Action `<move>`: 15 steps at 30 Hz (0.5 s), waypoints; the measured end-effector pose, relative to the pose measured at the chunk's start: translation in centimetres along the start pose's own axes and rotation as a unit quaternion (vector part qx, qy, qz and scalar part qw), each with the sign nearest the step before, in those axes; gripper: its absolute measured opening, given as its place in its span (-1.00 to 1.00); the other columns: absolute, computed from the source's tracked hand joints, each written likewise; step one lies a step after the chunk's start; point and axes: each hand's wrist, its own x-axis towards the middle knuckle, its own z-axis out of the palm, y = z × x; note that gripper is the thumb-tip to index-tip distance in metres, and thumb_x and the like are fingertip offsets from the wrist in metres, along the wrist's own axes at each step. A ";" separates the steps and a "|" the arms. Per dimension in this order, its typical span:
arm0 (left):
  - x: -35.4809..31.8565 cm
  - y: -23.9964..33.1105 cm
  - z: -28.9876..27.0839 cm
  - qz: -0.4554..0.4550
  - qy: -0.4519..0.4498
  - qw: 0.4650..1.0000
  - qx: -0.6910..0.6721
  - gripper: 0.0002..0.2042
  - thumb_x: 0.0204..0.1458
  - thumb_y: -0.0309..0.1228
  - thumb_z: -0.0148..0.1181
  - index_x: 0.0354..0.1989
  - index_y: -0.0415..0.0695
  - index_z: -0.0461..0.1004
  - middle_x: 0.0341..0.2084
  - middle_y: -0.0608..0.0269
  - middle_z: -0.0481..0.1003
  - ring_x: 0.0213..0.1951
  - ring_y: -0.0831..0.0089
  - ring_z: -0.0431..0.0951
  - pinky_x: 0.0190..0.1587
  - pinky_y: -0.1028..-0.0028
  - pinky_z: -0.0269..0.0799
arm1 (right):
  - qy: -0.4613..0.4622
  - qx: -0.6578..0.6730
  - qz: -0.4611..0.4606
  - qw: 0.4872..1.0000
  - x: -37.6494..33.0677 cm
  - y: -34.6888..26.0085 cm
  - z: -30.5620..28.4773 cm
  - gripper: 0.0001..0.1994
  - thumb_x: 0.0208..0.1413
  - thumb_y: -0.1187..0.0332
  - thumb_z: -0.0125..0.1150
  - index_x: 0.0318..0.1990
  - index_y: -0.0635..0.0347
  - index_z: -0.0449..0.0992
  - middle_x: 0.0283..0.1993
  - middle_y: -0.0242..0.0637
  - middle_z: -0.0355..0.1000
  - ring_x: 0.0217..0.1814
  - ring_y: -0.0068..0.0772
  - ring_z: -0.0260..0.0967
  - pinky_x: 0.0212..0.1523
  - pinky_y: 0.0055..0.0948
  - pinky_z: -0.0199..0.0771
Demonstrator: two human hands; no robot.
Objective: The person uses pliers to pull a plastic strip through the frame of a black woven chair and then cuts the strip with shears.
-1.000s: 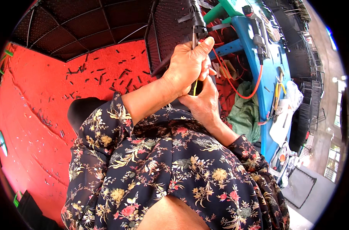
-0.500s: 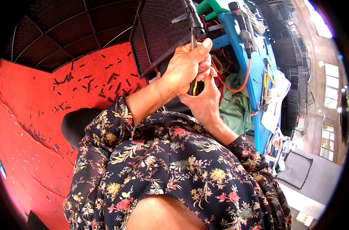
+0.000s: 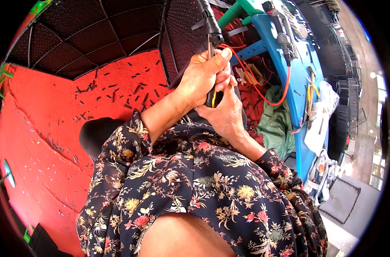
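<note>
Both hands are closed on one pair of pliers with dark, yellow-edged handles [image 3: 211, 97]. My left hand [image 3: 200, 73] wraps round the tool's upper part, its thumb pointing up along the metal. Just below it, my right hand [image 3: 226, 109] grips the handles, its fingers partly hidden behind the left hand. The metal nose reaches up to the black wrapped corner [image 3: 213, 36] of a dark woven panel [image 3: 180, 32]. Whether the jaws bite on something there I cannot tell.
Many short black scraps [image 3: 113, 92] lie on the red floor covering [image 3: 45, 111]. A blue table [image 3: 304, 92] at right carries a power tool [image 3: 284, 38] with an orange-red hose [image 3: 285, 85]. A green stool [image 3: 233, 13] stands beyond, a green sack [image 3: 275, 122] below.
The whole view has shifted slightly, so the table and floor sit further right. Both hands keep their grip on the pliers, which still reach to the panel's corner.
</note>
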 end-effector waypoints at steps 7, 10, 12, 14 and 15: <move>-2.2 1.3 -0.9 -0.015 0.078 0.991 0.104 -0.84 0.01 -0.37 0.14 -0.50 -0.13 0.32 -0.71 0.39 0.31 -0.67 0.61 0.29 -0.32 0.45 0.39 | -0.137 0.167 -0.037 0.976 0.2 0.0 1.6 -0.43 -0.27 0.24 0.25 -0.11 0.34 0.16 -0.28 -0.06 0.38 -0.19 -0.17 0.40 -0.16 -0.34 0.36; -2.9 2.2 -1.2 -0.013 0.105 0.975 0.196 -0.84 -0.02 -0.37 0.16 -0.43 -0.15 0.33 -0.65 0.38 0.33 -0.61 0.60 0.34 -0.35 0.51 0.37 | -0.206 0.232 -0.054 0.949 0.7 0.1 2.0 -0.60 -0.25 0.40 0.16 -0.18 0.29 0.26 -0.39 -0.37 0.30 -0.39 -0.60 0.25 -0.37 -0.56 0.30; -3.6 2.8 -1.4 -0.020 0.131 0.965 0.226 -0.82 -0.03 -0.36 0.17 -0.41 -0.17 0.33 -0.62 0.36 0.34 -0.59 0.60 0.35 -0.37 0.55 0.36 | -0.284 0.268 -0.039 0.920 1.0 0.2 1.9 -0.66 -0.24 0.38 0.15 -0.24 0.29 0.30 -0.41 -0.38 0.30 -0.40 -0.61 0.25 -0.39 -0.59 0.28; -4.3 3.1 -1.8 -0.034 0.138 0.964 0.223 -0.79 -0.04 -0.36 0.18 -0.36 -0.21 0.34 -0.55 0.30 0.38 -0.51 0.58 0.40 -0.39 0.61 0.35 | -0.336 0.310 -0.043 0.889 1.1 0.5 2.1 -0.74 -0.22 0.37 0.13 -0.32 0.28 0.35 -0.42 -0.37 0.31 -0.42 -0.60 0.26 -0.42 -0.62 0.25; -4.9 3.2 -2.0 -0.040 0.156 0.956 0.245 -0.79 -0.04 -0.37 0.17 -0.34 -0.23 0.34 -0.53 0.28 0.39 -0.50 0.57 0.41 -0.39 0.61 0.35 | -0.362 0.337 -0.034 0.868 1.1 0.6 2.3 -0.71 -0.26 0.38 0.12 -0.31 0.28 0.32 -0.43 -0.36 0.30 -0.44 -0.58 0.25 -0.44 -0.60 0.25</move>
